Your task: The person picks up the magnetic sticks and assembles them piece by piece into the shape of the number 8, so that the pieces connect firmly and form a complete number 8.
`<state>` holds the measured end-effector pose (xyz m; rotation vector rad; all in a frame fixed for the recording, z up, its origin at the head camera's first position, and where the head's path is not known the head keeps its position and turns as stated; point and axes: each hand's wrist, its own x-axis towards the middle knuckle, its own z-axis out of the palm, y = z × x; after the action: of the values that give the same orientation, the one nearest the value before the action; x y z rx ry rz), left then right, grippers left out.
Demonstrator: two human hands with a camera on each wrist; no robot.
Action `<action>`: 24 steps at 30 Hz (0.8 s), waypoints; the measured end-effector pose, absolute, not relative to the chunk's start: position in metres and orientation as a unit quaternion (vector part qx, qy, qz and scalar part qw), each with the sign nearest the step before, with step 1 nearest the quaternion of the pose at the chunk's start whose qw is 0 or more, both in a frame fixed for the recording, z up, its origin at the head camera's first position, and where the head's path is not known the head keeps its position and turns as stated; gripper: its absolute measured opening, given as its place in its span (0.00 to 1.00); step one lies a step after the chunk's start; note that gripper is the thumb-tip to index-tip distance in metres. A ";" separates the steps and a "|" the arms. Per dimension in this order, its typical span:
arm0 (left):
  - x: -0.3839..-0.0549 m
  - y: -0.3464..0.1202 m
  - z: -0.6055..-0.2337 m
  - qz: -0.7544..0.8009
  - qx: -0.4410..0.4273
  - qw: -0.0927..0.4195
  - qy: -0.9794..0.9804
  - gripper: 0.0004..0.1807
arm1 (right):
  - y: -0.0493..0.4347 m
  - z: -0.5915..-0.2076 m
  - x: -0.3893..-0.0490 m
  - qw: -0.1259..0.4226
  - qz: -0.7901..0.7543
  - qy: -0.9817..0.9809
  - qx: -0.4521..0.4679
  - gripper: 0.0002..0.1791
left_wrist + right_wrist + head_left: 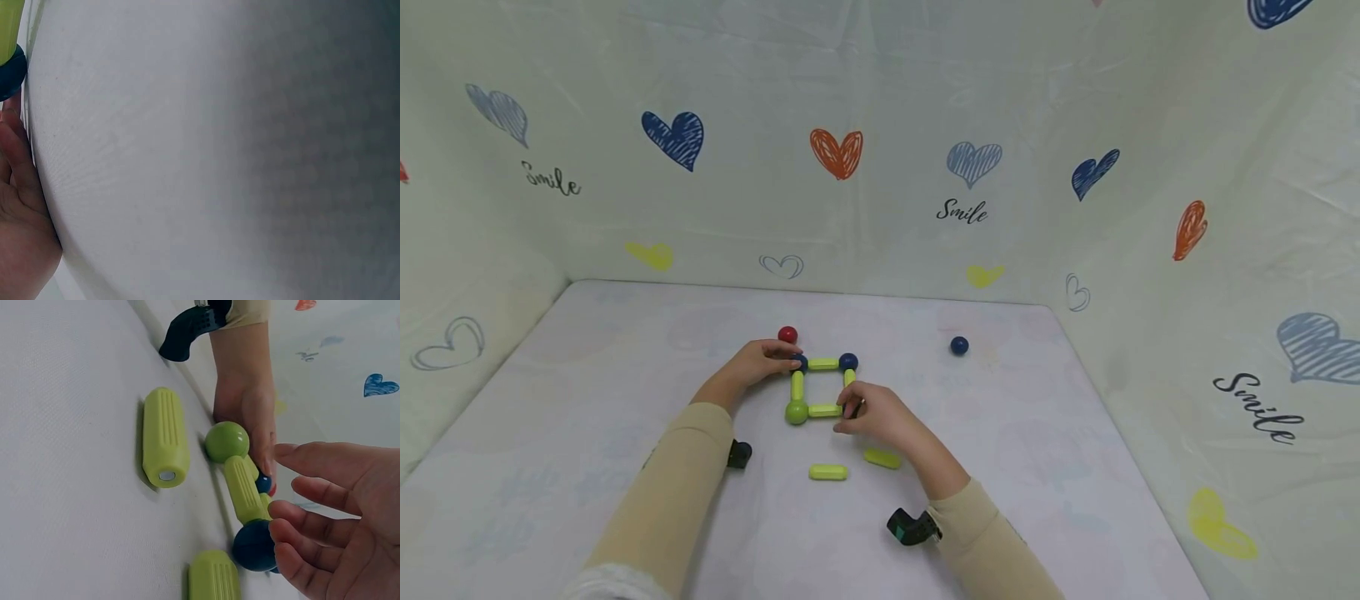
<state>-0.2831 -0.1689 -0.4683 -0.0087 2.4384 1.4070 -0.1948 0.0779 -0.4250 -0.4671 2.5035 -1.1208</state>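
A square of yellow-green magnetic rods [823, 364] lies on the table, with balls at its corners. My left hand [756, 362] pinches the blue ball [802, 363] at the far left corner. At the near left corner is a green ball [797, 412], and another blue ball [848, 362] marks the far right. My right hand [880, 412] is at the near right corner and partly hides its ball there. In the right wrist view, that dark blue ball [253, 545] sits by the fingertips, while the thumb stands apart from the fingers.
Two loose yellow-green rods, one on the left [828, 472] and one on the right [882, 458], lie on the near side of the square. Behind my left hand is a red ball [787, 334]. A separate blue ball [959, 345] rests at the far right.
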 end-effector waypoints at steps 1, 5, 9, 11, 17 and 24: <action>-0.283 -0.169 -0.468 0.493 -0.003 0.162 0.854 0.21 | 0.078 -0.425 -0.194 0.180 -0.395 0.885 -0.169 0.17; -0.282 -0.169 -0.467 0.494 -0.002 0.160 0.854 0.21 | 0.078 -0.426 -0.190 0.189 -0.387 0.882 -0.190 0.18; -0.280 -0.168 -0.466 0.495 0.001 0.159 0.854 0.21 | 0.078 -0.427 -0.187 0.206 -0.384 0.876 -0.207 0.20; -0.280 -0.168 -0.465 0.495 0.000 0.159 0.854 0.21 | 0.078 -0.428 -0.185 0.213 -0.382 0.874 -0.212 0.21; -0.279 -0.167 -0.465 0.494 -0.002 0.159 0.855 0.21 | 0.076 -0.429 -0.180 0.226 -0.372 0.871 -0.226 0.21; -0.280 -0.167 -0.466 0.494 0.000 0.158 0.855 0.22 | 0.072 -0.432 -0.177 0.242 -0.354 0.869 -0.248 0.18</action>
<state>-0.2800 -0.1668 -0.4660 -0.0009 2.4450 1.4126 -0.1768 0.0725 -0.4318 -0.6786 2.3747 -0.9664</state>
